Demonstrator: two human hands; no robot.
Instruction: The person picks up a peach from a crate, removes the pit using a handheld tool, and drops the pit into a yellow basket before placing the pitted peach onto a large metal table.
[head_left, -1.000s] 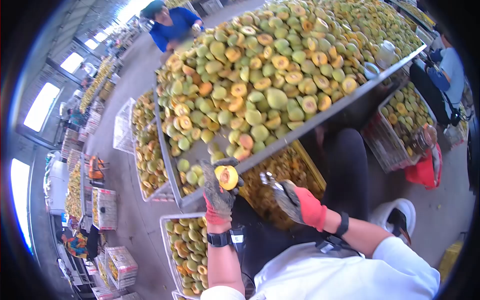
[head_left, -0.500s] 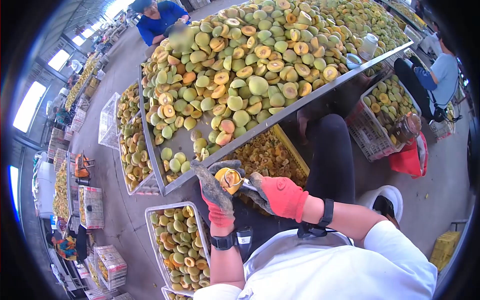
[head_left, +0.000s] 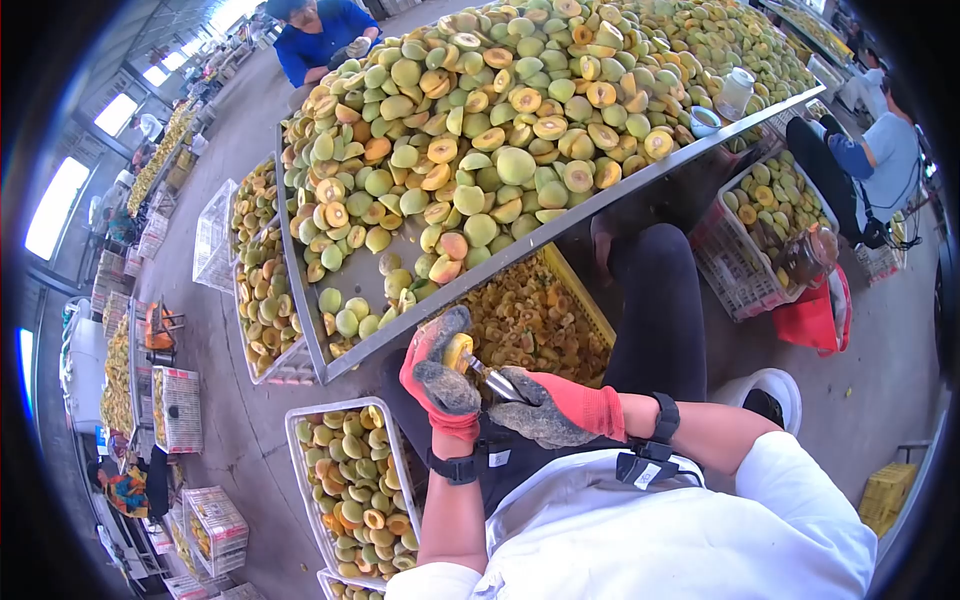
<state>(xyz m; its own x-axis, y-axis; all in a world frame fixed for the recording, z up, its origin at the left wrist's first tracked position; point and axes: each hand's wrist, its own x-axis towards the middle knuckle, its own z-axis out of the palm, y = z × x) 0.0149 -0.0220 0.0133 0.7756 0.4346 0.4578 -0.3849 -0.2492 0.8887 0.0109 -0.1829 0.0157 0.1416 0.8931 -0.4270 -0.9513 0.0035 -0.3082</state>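
Note:
My left hand (head_left: 442, 378), in a red glove with a dirty grey palm, is closed around a yellow peach half (head_left: 457, 352). Its fingers cover most of the fruit. My right hand (head_left: 550, 408), gloved the same way, grips the handle of a metal pitting tool (head_left: 500, 383). The tool's tip meets the fruit, and its looped end is largely hidden. Below both hands stands a yellow crate (head_left: 580, 292) of small orange-brown fruit pieces. Just beyond them is the front rim of a metal table (head_left: 520, 258) heaped with cut peaches (head_left: 480, 200).
A white crate of peach halves (head_left: 290, 425) sits at my left, another crate (head_left: 725, 262) at the right. A white bucket (head_left: 785, 390) is by my leg. A jar (head_left: 737, 92) and small bowl (head_left: 706, 120) rest on the table. Co-workers (head_left: 325, 40) sit around.
My left hand has turned and curled over the peach half, hiding more of it. My right hand has shifted slightly down, and the tool's loop no longer shows plainly.

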